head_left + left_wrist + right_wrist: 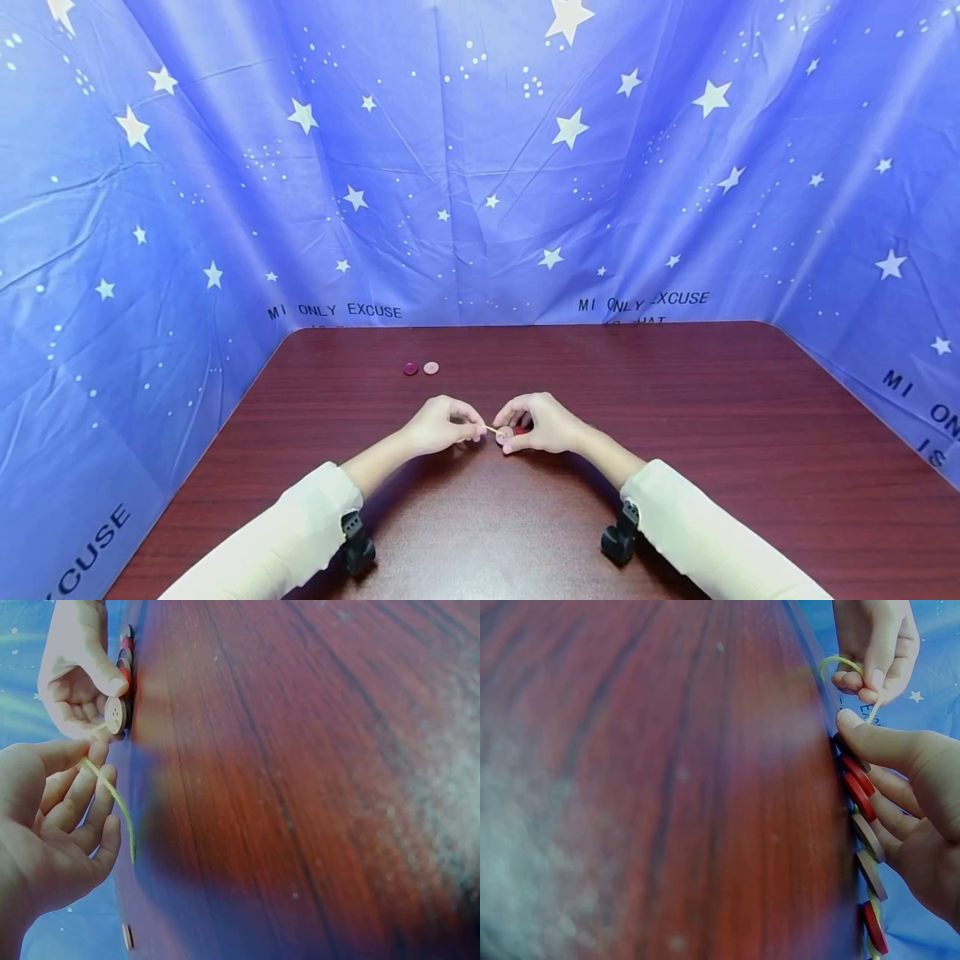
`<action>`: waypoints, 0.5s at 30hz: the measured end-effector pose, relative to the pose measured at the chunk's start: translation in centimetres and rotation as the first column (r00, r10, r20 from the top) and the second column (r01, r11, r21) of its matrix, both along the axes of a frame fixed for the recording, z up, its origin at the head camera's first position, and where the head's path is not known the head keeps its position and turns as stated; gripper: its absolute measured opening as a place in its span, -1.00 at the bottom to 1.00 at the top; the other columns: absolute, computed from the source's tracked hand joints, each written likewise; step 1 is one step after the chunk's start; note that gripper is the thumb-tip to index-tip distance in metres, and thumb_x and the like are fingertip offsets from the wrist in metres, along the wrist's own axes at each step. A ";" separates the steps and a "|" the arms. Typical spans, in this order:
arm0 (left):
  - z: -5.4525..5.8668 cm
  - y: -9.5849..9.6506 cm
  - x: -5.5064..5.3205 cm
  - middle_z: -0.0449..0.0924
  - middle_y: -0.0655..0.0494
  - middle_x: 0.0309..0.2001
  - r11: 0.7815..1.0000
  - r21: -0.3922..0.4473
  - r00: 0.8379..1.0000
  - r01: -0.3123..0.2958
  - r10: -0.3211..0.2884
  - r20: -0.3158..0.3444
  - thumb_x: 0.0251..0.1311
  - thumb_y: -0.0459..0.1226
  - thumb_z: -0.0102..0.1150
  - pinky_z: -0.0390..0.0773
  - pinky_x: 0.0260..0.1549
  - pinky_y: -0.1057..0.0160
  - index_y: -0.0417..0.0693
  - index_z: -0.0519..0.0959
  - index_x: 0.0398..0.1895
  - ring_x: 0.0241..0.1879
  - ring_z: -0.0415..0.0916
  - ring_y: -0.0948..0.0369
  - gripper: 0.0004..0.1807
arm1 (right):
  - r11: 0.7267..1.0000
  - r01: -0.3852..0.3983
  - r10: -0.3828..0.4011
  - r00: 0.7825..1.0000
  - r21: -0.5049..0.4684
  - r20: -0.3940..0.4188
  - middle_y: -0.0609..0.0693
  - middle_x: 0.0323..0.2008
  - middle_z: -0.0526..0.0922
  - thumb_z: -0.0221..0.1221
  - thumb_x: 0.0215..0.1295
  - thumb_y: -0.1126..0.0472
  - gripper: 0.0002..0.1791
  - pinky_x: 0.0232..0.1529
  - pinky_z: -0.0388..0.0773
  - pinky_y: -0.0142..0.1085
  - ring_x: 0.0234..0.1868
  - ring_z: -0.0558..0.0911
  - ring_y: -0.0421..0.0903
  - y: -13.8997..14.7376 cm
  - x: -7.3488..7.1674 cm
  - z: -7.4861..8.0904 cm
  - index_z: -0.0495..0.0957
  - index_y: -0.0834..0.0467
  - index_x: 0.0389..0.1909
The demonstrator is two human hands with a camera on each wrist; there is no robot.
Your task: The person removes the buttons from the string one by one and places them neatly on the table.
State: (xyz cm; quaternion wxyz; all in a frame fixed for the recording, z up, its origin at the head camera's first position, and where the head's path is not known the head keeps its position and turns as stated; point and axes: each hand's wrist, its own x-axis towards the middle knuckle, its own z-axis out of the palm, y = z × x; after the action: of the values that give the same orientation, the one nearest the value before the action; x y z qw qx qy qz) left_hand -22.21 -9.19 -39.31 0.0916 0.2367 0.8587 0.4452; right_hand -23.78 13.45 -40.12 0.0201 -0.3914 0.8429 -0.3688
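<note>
The left hand (pixel 442 425) pinches a thin yellow cord (pixel 118 799) between the thumb and the index finger, and its other fingers are loosely bent in the left wrist view. One end of this cord hangs down freely below the left fingertips, and on the other side a short piece goes to a pale round button (pixel 115 715). The right hand (pixel 551 423) holds this button by its edge, with the thumb on the near side, so the button stands upright, its face with the small holes turned toward the left hand. The two hands are near each other, above the middle of the table (pixel 480 533). Beside the right palm there is a row of buttons (pixel 859 796), red, greyish and dark, which lie one after another with the yellow cord visible among them. Farther back on the table, to the left, a dark red button (pixel 410 368) and a light pink button (pixel 431 368) lie flat, just beside each other. Behind the table hangs a blue curtain (pixel 480 108) with white stars and printed black words.
</note>
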 end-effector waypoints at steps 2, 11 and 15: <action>-0.1 0.0 0.0 0.71 -0.14 -0.46 1.000 0.000 1.000 -0.001 0.001 0.004 0.16 -0.33 0.23 0.61 -0.55 0.35 -0.22 0.69 -0.37 -0.57 0.56 0.30 -0.89 | 1.000 0.003 -0.003 1.000 0.003 -0.003 0.01 -0.37 0.75 0.48 -0.08 0.19 -0.65 -0.27 0.63 -0.35 -0.35 0.65 -0.16 0.1 0.0 0.0 0.66 0.18 -0.23; -0.1 -0.2 0.0 0.70 -0.15 -0.47 1.000 0.008 1.000 0.002 -0.002 0.018 0.16 -0.33 0.24 0.61 -0.56 0.33 -0.23 0.69 -0.37 -0.58 0.55 0.29 -0.89 | 0.999 0.024 -0.023 0.999 0.026 -0.034 -0.03 -0.36 0.73 0.48 -0.11 0.19 -0.65 -0.29 0.61 -0.39 -0.37 0.63 -0.19 0.2 0.1 0.0 0.69 0.17 -0.23; -0.1 -0.3 0.1 0.70 -0.15 -0.47 1.000 0.004 1.000 0.001 -0.001 0.015 0.15 -0.33 0.24 0.59 -0.56 0.34 -0.22 0.69 -0.37 -0.58 0.52 0.31 -0.89 | 0.999 0.030 -0.028 0.999 0.027 -0.044 -0.03 -0.35 0.72 0.48 -0.10 0.19 -0.66 -0.29 0.62 -0.38 -0.33 0.64 -0.16 0.3 0.1 -0.1 0.69 0.17 -0.24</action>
State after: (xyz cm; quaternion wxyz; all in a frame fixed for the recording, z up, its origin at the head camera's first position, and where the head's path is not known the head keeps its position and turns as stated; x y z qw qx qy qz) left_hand -22.15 -9.45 -39.43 0.0977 0.2341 0.8570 0.4485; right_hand -23.65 13.74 -40.23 0.0017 -0.3868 0.8536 -0.3489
